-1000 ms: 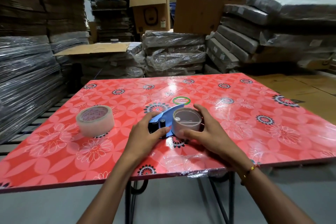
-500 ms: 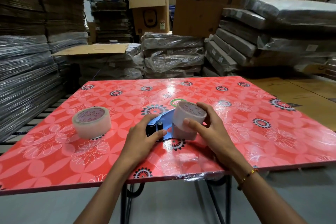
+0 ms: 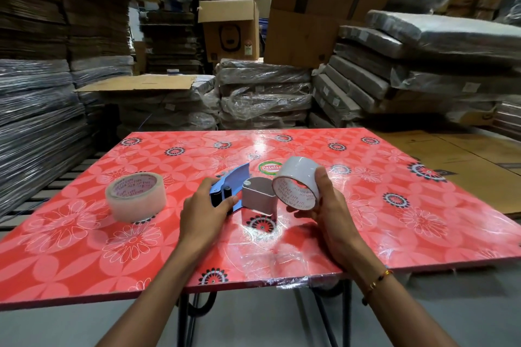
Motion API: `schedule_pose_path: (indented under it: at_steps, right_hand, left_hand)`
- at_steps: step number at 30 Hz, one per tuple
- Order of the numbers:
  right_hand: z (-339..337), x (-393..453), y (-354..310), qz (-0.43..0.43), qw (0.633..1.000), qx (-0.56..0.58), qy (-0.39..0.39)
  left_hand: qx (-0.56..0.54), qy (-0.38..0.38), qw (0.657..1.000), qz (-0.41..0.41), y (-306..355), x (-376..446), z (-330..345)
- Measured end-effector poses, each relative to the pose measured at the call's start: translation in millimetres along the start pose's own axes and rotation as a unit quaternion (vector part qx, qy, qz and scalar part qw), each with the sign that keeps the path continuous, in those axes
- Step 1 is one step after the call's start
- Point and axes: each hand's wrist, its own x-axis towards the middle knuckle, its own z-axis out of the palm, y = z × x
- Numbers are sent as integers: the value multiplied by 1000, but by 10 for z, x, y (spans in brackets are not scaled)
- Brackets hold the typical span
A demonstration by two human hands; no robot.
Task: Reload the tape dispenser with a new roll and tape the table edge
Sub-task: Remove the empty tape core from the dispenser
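A blue tape dispenser [image 3: 231, 191] lies flat on the red floral table [image 3: 394, 205], its black rollers under the left hand's [image 3: 204, 213] fingers and its bare grey hub beside them. The right hand [image 3: 328, 213] holds a used-up tape core [image 3: 297, 183] tilted just right of the hub. A full clear tape roll [image 3: 136, 196] sits flat, well left of the left hand.
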Motion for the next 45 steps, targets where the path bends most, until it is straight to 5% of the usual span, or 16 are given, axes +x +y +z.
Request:
schedule_pose_path:
  at_steps: [7,11,14,20,25,32,38,45]
  right_hand:
    - [0,-5,-24,25,999,19,-18]
    - [11,-32,-17,31,999,10,-39]
    - [27,-30,32,20,997,-9,-79]
    - [19,-73,14,-41,990,-84,-103]
    - [-18,-76,19,-88,974,-136,-160]
    - [6,-99,14,-126,948,-209,-205]
    - [17,-105,33,-98,959,-185,-191]
    - [17,-77,59,-131,955,-193,-184]
  left_hand:
    - [69,37,997,-18,-66,239,94]
    - [65,133,977,154,64,-6,83]
    - [-71,17,978,198,243,-261,93]
    - [-201,-212,951,97,334,-356,170]
    - [-221,-250,940,74,283,-332,129]
    - [-190,-195,956,106,259,-331,133]
    - [-125,-87,978,142,215,-321,166]
    - [-79,-60,976,192,214,-347,177]
